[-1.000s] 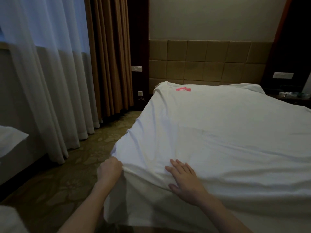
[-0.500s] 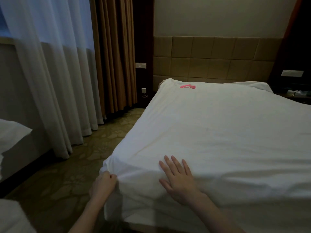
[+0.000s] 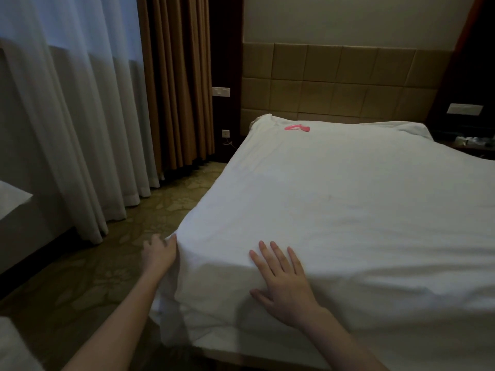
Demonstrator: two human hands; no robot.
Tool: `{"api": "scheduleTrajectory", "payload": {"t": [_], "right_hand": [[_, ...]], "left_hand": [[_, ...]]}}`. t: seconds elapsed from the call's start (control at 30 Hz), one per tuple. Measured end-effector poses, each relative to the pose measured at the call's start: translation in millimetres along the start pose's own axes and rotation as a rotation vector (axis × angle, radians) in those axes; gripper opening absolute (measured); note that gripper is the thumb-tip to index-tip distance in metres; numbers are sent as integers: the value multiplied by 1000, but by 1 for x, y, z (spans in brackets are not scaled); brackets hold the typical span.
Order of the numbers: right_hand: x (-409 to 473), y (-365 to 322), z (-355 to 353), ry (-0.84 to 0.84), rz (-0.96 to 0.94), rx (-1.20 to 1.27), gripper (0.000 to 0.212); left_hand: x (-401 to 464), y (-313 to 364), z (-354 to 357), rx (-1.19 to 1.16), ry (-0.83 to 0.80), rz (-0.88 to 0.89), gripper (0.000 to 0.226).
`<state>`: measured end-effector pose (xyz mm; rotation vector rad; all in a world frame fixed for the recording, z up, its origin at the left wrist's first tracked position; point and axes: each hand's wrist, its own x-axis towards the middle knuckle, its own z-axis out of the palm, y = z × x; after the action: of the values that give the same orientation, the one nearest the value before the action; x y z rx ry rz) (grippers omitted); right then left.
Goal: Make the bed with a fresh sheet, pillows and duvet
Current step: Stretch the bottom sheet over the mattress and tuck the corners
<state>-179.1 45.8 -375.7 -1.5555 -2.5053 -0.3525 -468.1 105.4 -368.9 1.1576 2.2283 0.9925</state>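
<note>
A white sheet (image 3: 334,210) is lying spread over the bed (image 3: 267,361), covering it up to the padded headboard (image 3: 334,81) and hanging down at the near corner. The left hand (image 3: 158,253) is touching the sheet at that corner, fingers loosely bent against the fold; whether it is pinching the cloth cannot be told. The right hand (image 3: 284,282) is resting flat on the sheet just beside the corner, fingers straight and spread wide, palm lying over the near edge. A small pink item (image 3: 297,127) is lying on the sheet near the headboard, well apart from both hands.
</note>
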Motion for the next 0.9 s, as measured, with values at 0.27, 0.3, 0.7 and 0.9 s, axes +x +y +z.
{"api": "scheduleTrajectory", "payload": {"t": [0.27, 0.3, 0.7, 0.9], "right_hand": [[0, -3, 1, 40, 4, -2, 81], [0, -3, 2, 55, 2, 0, 80], [45, -24, -29, 203, 23, 119, 57], [79, -53, -21, -157, -88, 76, 82]], "left_hand": [[-1, 10, -16, 239, 62, 142, 20], [-4, 11, -17, 339, 118, 193, 20], [-17, -11, -12, 681, 89, 320, 15], [-46, -40, 6, 109, 218, 550, 84]]}}
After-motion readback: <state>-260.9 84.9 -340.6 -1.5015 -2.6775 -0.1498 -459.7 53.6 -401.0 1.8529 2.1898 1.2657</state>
